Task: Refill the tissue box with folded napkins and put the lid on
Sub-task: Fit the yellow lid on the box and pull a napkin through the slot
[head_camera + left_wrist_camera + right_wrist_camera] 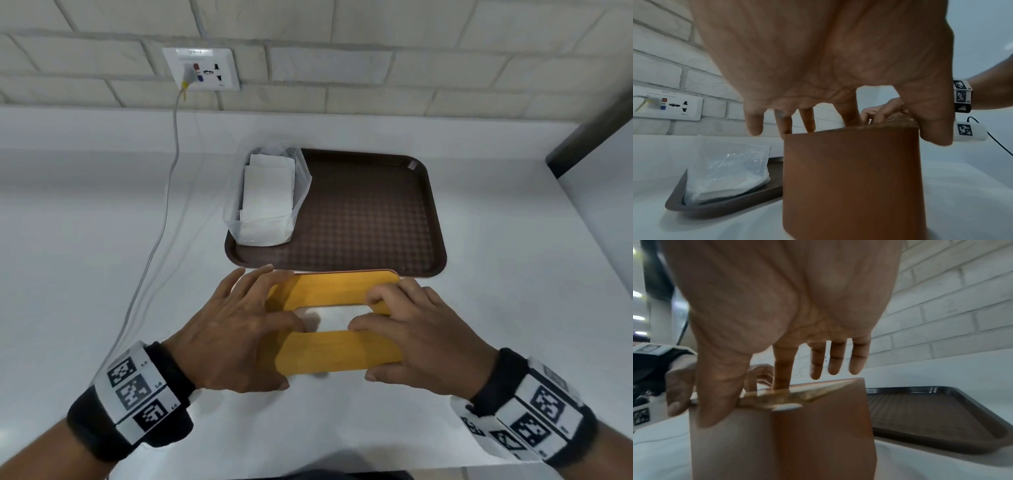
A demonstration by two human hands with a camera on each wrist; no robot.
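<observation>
A brown tissue box [851,178] stands on the white counter just in front of the tray. Its yellow wooden lid [329,286] lies on top, and a white napkin [337,317] shows through the slot. My left hand [236,335] is at the lid's left end. Its thumb is down the near side, its index finger is at the slot, and the other fingers are spread above. My right hand [418,335] pinches the right end the same way, index tip at the slot edge and thumb on the near side of the box [818,434].
A dark brown tray [370,212] lies behind the box. A clear plastic bag of folded white napkins [267,198] sits at the tray's left end. A grey cable [161,222] runs from the wall socket [202,68] down the counter on the left.
</observation>
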